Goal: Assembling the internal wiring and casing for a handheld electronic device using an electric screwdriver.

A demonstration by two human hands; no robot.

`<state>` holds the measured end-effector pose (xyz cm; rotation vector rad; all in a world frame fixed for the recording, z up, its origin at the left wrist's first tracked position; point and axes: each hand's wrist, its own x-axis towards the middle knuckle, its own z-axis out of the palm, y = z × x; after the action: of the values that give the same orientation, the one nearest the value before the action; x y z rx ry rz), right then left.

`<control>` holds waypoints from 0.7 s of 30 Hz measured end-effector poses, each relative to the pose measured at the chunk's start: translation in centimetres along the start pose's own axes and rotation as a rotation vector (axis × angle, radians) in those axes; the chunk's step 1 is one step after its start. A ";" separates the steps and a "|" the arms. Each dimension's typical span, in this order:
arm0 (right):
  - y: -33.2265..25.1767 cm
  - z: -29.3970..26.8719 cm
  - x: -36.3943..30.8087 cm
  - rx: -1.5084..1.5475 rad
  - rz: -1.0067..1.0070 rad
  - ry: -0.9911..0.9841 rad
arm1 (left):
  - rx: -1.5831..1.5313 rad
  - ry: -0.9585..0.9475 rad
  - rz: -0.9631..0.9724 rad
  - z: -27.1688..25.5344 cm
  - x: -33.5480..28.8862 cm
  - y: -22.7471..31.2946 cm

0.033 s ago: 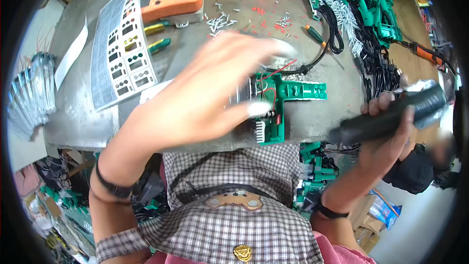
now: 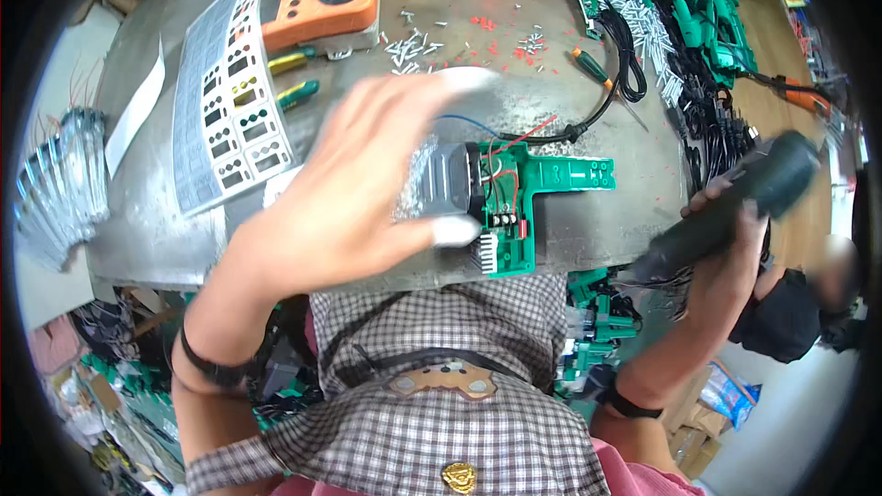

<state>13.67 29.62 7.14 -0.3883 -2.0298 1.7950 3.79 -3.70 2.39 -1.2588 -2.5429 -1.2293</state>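
Since the earlier frame the left hand (image 2: 358, 188) has swung leftward and spread, its blurred fingers open and grasping nothing, white caps on the fingertips (image 2: 457, 231); it hovers over the grey end of the green plastic assembly (image 2: 514, 197). That assembly lies at the centre of the frame, near the bench's front edge, with red and blue wires running into its small circuit board. The right hand (image 2: 726, 220) has lifted slightly at the right of the frame and is clenched around a dark electric screwdriver (image 2: 735, 202), held off the bench edge and tilted up to the right.

The metal workbench (image 2: 588, 239) is grey and scuffed, strewn with small screws (image 2: 413, 44) and red scraps. At upper left sit an orange meter (image 2: 322, 2), a perforated label sheet (image 2: 225, 124) and two green-handled screwdrivers (image 2: 299, 92). A black cable (image 2: 625, 64) loops at upper right beside a heap of green parts (image 2: 698, 0). More green parts crowd the floor below the bench.
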 end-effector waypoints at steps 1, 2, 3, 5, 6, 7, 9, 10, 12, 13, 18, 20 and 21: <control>0.7 -1.6 -0.5 -0.364 0.004 0.030 | 0.079 -0.027 -0.123 0.5 -1.8 -0.2; 3.8 -4.1 -0.4 -0.490 -0.090 0.036 | 0.160 -0.048 -0.243 1.1 -3.3 -0.4; 5.9 -6.1 0.3 -0.618 -0.107 -0.040 | 0.185 -0.060 -0.233 0.9 -4.2 -0.1; 6.7 -6.9 1.2 -0.873 -0.129 -0.145 | 0.219 -0.148 -0.373 0.9 -4.6 -0.3; 6.0 -6.7 1.3 -0.997 -0.126 -0.183 | 0.228 -0.159 -0.373 0.8 -4.5 -0.4; 5.5 -7.6 1.9 -1.237 -0.053 -0.154 | 0.165 -0.149 -0.361 0.5 -4.1 -0.3; 3.6 -4.5 3.5 -1.234 -0.410 -0.140 | 0.050 -0.043 -0.316 0.1 -3.2 0.1; 2.0 0.1 4.2 -1.202 -0.598 -0.163 | 0.064 -0.047 -0.322 0.2 -2.8 -0.6; 1.3 7.9 3.9 -0.862 -0.655 -0.475 | -0.344 0.166 -0.566 0.3 -2.3 -1.8; 2.0 11.0 3.6 -0.806 -0.686 -0.566 | -0.483 0.282 -0.590 0.5 -1.1 -1.4; 4.4 11.7 5.3 -0.467 -0.671 -0.759 | -0.494 0.325 -0.550 1.2 -0.5 -1.3; 4.1 9.2 4.5 -0.247 -0.469 -0.671 | -0.435 0.149 -0.536 1.4 -0.3 -0.7; 4.2 8.3 4.1 -0.240 -0.475 -0.633 | -0.310 0.077 -0.396 2.1 0.8 -0.1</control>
<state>5.94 24.83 2.72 0.6368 -2.4763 1.4844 3.73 -1.79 1.15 -0.7361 -2.7042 -1.7649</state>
